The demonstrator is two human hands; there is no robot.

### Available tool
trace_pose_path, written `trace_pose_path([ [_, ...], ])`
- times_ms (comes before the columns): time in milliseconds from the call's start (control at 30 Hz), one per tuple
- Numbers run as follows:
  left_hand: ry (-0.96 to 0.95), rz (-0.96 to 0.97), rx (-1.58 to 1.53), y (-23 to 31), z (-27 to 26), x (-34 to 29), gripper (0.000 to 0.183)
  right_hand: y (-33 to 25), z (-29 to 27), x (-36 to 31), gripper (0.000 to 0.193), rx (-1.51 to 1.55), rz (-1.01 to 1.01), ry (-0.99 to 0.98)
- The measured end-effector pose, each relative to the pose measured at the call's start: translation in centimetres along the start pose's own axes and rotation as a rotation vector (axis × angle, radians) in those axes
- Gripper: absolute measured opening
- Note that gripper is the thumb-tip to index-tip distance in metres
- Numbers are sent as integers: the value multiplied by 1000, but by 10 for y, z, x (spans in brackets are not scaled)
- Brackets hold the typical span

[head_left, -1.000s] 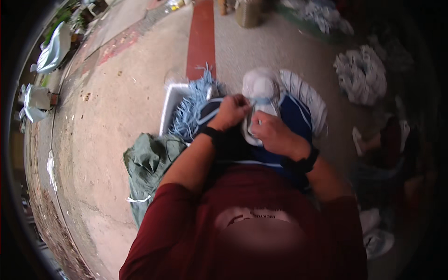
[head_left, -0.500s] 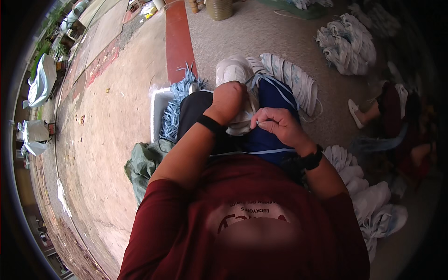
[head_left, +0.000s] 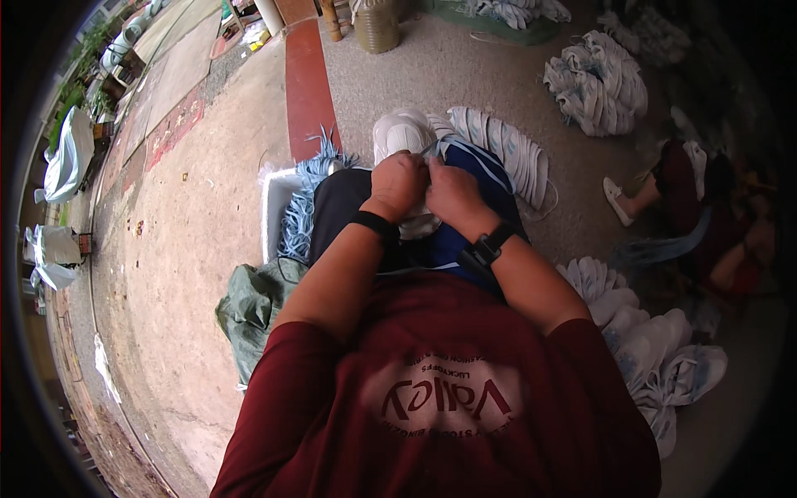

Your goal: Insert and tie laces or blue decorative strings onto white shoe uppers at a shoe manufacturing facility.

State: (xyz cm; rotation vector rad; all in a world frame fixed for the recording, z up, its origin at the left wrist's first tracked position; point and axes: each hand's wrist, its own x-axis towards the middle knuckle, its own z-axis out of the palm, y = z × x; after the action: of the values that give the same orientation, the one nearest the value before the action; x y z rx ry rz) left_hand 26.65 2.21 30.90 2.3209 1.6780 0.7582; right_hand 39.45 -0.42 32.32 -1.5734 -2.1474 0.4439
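Right hand [head_left: 452, 192] has come up and in since half a second ago: it was off low to the side of the shoe [head_left: 404, 130], now it's tucked beside the left hand [head_left: 400, 181]. Left one has barely budged. Pretty much no gap between them, both right over the middle of the shoe. Fingers look curled in on both, but the backs of the hands hide most of the tips, so I can't tell how tightly they're closed or what they grip. A bit of blue lace [head_left: 429, 149] pokes out by the tips.

Shoe's on the lap, rounded toe pointing away, past the hands. Off to the left, the white box [head_left: 269, 220] has its rim near the dark trouser leg, with blue laces [head_left: 299, 217] spilling over the far edge. Green bag [head_left: 253, 303] sits near the left forearm. Wide stretch of pale concrete [head_left: 191, 224] beyond. Right side's tighter: a curved row of shoes [head_left: 502, 149] hugs the blue trouser leg, then grey floor [head_left: 490, 79] up to a big pile [head_left: 596, 83].
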Motion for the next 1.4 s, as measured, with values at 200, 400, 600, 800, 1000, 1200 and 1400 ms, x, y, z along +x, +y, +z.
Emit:
trace_pose_path([
  [200, -55, 93, 88, -6, 3, -2, 20, 4, 12, -2, 18, 36, 75, 53],
  [400, -85, 103, 200, 6, 1, 1, 18, 14, 21, -5, 26, 216, 56, 141],
  [600, -256, 186, 241, 2, -9, 7, 20, 7, 14, -7, 24, 40, 166, 137],
  [800, -169, 197, 258, -4, -2, 2, 18, 8, 13, -5, 24, 64, 191, 119],
  [1000, -147, 216, 248, 14, 1, 4, 17, 17, 22, -3, 26, 180, 195, 200],
  [1200, -153, 296, 232, 12, -7, 6, 12, 19, 30, -4, 14, 171, 169, 277],
  [1400, -223, 269, 503, -30, -102, -31, 7, 42, -28, -25, 17, 89, -30, 25],
])
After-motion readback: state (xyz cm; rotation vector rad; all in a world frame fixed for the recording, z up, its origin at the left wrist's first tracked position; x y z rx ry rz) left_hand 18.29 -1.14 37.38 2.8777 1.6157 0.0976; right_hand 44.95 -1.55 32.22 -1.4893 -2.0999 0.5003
